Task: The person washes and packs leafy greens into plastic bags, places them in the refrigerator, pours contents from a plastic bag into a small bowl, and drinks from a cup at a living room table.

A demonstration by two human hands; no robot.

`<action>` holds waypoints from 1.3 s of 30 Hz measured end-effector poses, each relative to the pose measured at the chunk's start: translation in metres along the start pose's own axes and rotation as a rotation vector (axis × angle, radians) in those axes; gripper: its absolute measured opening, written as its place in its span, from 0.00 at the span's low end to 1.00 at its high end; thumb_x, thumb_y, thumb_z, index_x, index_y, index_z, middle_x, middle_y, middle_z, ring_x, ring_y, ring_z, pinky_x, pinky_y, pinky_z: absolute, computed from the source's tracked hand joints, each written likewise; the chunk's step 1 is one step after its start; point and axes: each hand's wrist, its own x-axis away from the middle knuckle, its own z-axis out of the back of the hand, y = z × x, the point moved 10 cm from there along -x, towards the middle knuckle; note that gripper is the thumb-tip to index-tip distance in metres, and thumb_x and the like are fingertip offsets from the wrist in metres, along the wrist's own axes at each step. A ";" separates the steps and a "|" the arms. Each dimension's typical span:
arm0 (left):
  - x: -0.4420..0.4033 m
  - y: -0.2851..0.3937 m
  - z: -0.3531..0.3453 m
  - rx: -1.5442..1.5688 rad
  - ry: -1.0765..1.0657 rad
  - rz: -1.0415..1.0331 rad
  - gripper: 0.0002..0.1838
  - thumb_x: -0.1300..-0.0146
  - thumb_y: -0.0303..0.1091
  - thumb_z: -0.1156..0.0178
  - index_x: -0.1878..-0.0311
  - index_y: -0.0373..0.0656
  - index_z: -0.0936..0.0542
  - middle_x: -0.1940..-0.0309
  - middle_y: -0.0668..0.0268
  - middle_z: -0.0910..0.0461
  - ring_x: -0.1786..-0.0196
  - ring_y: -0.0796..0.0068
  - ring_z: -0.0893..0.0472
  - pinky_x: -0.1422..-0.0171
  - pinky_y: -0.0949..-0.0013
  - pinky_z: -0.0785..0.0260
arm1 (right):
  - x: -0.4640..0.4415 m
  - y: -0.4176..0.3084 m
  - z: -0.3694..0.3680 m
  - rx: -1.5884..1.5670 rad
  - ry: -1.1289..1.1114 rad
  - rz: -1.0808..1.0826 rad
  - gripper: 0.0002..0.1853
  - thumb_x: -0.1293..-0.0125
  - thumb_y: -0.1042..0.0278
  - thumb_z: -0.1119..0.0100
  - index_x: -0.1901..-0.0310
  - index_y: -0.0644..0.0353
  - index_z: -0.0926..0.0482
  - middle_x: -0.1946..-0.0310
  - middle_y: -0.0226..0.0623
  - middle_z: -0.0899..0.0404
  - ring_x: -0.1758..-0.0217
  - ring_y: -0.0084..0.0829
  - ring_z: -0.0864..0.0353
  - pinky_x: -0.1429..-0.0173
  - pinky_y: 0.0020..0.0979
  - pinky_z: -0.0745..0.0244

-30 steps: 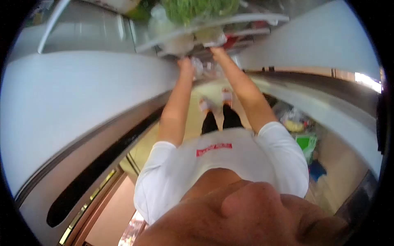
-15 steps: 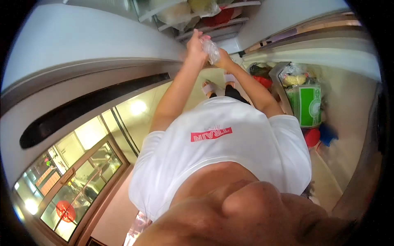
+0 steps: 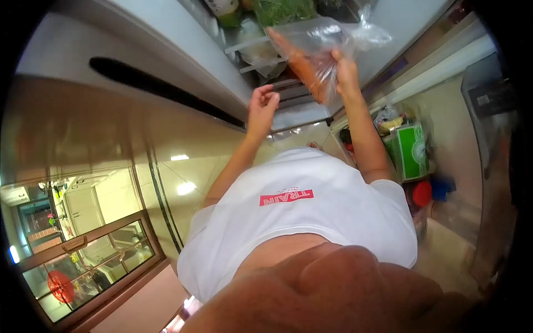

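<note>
My right hand (image 3: 347, 77) is closed on a clear plastic bag of carrots (image 3: 302, 64), gripping it by its side. The long orange shapes hang slantwise inside, and the bag's knotted-looking end (image 3: 371, 34) sticks out to the upper right. My left hand (image 3: 263, 111) is raised beside the fridge door, its fingers loosely bent and the thumb apart, with nothing seen in it. Behind the bag, the open fridge shows bagged leafy greens (image 3: 283, 12) and a drawer with pale wrapped food (image 3: 258, 53).
The fridge door (image 3: 161, 47) with its long dark handle strip stands open on the left. To the right, a green-and-white package (image 3: 412, 151), a red round thing (image 3: 421, 193) and other bags sit by the wall. A glazed sliding window (image 3: 105, 252) is at lower left.
My hands, together on a clear bag before, are now apart. My right hand has risen with the bag of carrots; my left has let go and lowered. The view has shifted, showing more shelf contents.
</note>
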 end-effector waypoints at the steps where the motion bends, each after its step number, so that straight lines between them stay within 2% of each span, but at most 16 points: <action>1: 0.001 0.005 -0.003 0.009 -0.020 -0.007 0.18 0.38 0.31 0.46 0.46 0.38 0.33 0.60 0.65 0.24 0.56 0.77 0.25 0.56 0.76 0.31 | -0.003 -0.012 -0.020 -0.008 -0.005 0.034 0.11 0.35 0.68 0.51 0.59 0.68 0.25 0.65 0.43 0.21 0.64 0.31 0.22 0.61 0.31 0.26; 7: -0.005 0.042 -0.012 -0.043 -0.104 -0.099 0.18 0.37 0.33 0.47 0.46 0.37 0.33 0.62 0.64 0.23 0.57 0.77 0.24 0.58 0.76 0.31 | -0.076 -0.054 -0.071 -0.189 0.093 0.171 0.13 0.34 0.68 0.52 0.57 0.70 0.26 0.61 0.41 0.24 0.60 0.33 0.23 0.59 0.33 0.26; 12: 0.013 0.010 0.019 -0.072 -0.012 0.020 0.13 0.36 0.34 0.47 0.51 0.37 0.28 0.66 0.64 0.22 0.64 0.77 0.23 0.63 0.75 0.30 | -0.147 -0.092 -0.086 -0.239 0.311 0.299 0.13 0.35 0.69 0.53 0.57 0.70 0.26 0.63 0.42 0.24 0.62 0.35 0.24 0.60 0.33 0.27; 15: 0.021 -0.004 0.028 0.015 -0.006 0.055 0.12 0.37 0.33 0.46 0.52 0.39 0.28 0.67 0.65 0.22 0.66 0.79 0.23 0.65 0.77 0.30 | -0.176 -0.093 -0.117 -0.357 0.216 0.236 0.18 0.38 0.63 0.48 0.53 0.71 0.28 0.59 0.44 0.25 0.61 0.36 0.24 0.59 0.36 0.27; 18: 0.032 -0.003 0.036 -0.017 0.066 0.087 0.12 0.37 0.33 0.46 0.53 0.38 0.27 0.67 0.64 0.22 0.66 0.79 0.23 0.64 0.78 0.31 | -0.201 -0.091 -0.150 -0.055 0.052 0.258 0.25 0.45 0.55 0.42 0.56 0.72 0.26 0.60 0.47 0.23 0.61 0.38 0.23 0.58 0.36 0.28; 21: 0.044 -0.006 0.048 -0.025 0.116 0.088 0.11 0.37 0.33 0.46 0.54 0.38 0.27 0.67 0.65 0.22 0.66 0.79 0.23 0.64 0.78 0.31 | -0.223 -0.083 -0.173 0.573 -0.165 0.366 0.32 0.51 0.47 0.36 0.58 0.72 0.24 0.61 0.50 0.22 0.60 0.39 0.22 0.58 0.35 0.28; 23: 0.047 -0.007 0.054 -0.027 0.134 0.074 0.12 0.37 0.34 0.46 0.54 0.38 0.27 0.67 0.65 0.21 0.66 0.80 0.23 0.63 0.78 0.31 | -0.228 -0.088 -0.174 0.801 -0.075 0.531 0.35 0.54 0.43 0.33 0.59 0.73 0.23 0.60 0.51 0.21 0.59 0.40 0.21 0.57 0.35 0.28; 24: 0.052 -0.009 0.056 -0.040 0.140 0.078 0.12 0.36 0.34 0.47 0.53 0.38 0.27 0.66 0.65 0.21 0.66 0.80 0.23 0.63 0.78 0.31 | -0.193 -0.107 -0.173 0.897 0.025 0.529 0.35 0.54 0.43 0.34 0.58 0.73 0.24 0.59 0.52 0.22 0.58 0.42 0.21 0.57 0.35 0.29; 27: 0.062 -0.017 0.060 -0.048 0.163 0.120 0.12 0.36 0.34 0.47 0.53 0.38 0.26 0.67 0.65 0.21 0.66 0.81 0.23 0.62 0.78 0.31 | -0.215 -0.119 -0.153 1.043 0.184 0.682 0.31 0.51 0.48 0.35 0.55 0.70 0.24 0.55 0.51 0.24 0.53 0.43 0.24 0.53 0.36 0.30; 29: 0.067 -0.020 0.059 -0.038 0.163 0.137 0.12 0.36 0.34 0.47 0.53 0.38 0.26 0.68 0.66 0.21 0.66 0.81 0.23 0.63 0.78 0.31 | -0.143 -0.131 -0.195 1.418 0.134 1.150 0.20 0.47 0.56 0.41 0.60 0.65 0.23 0.63 0.54 0.24 0.56 0.48 0.25 0.54 0.39 0.30; 31: 0.070 -0.018 0.056 -0.027 0.150 0.137 0.12 0.37 0.34 0.46 0.53 0.38 0.26 0.69 0.67 0.22 0.66 0.82 0.23 0.63 0.78 0.31 | -0.136 -0.141 -0.175 1.026 0.096 0.520 0.24 0.48 0.55 0.41 0.54 0.66 0.26 0.55 0.58 0.27 0.49 0.48 0.28 0.49 0.39 0.32; 32: 0.071 -0.013 0.054 -0.032 0.136 0.118 0.12 0.37 0.33 0.46 0.53 0.38 0.26 0.70 0.68 0.22 0.67 0.83 0.24 0.64 0.78 0.32 | -0.104 -0.151 -0.169 0.928 0.242 0.903 0.24 0.47 0.57 0.42 0.54 0.68 0.27 0.56 0.60 0.27 0.49 0.46 0.27 0.50 0.40 0.31; 35: 0.074 0.021 0.043 -0.088 0.073 0.053 0.12 0.38 0.31 0.47 0.52 0.38 0.25 0.73 0.70 0.24 0.69 0.84 0.26 0.65 0.79 0.33 | -0.027 -0.161 -0.162 0.708 0.340 1.387 0.17 0.48 0.59 0.42 0.67 0.68 0.22 0.71 0.55 0.22 0.64 0.46 0.21 0.59 0.39 0.28; 36: 0.076 0.040 0.040 -0.127 0.044 0.022 0.12 0.38 0.30 0.47 0.52 0.38 0.24 0.73 0.71 0.25 0.70 0.85 0.27 0.66 0.79 0.34 | -0.049 -0.134 -0.156 0.764 0.135 1.100 0.28 0.48 0.51 0.37 0.52 0.65 0.26 0.50 0.50 0.28 0.48 0.46 0.28 0.46 0.36 0.33; 37: 0.079 0.061 0.036 -0.163 0.014 -0.006 0.12 0.38 0.29 0.47 0.52 0.38 0.24 0.74 0.71 0.25 0.71 0.85 0.28 0.67 0.79 0.34 | -0.039 -0.120 -0.153 0.804 0.112 0.960 0.22 0.46 0.57 0.40 0.52 0.63 0.26 0.48 0.50 0.30 0.44 0.46 0.31 0.41 0.36 0.37; 39: 0.092 0.115 0.034 -0.192 -0.031 -0.159 0.15 0.45 0.23 0.46 0.53 0.37 0.23 0.74 0.72 0.27 0.72 0.85 0.30 0.67 0.79 0.36 | -0.005 -0.093 -0.144 0.782 0.075 1.203 0.20 0.45 0.60 0.41 0.54 0.63 0.26 0.47 0.50 0.31 0.42 0.45 0.33 0.40 0.36 0.38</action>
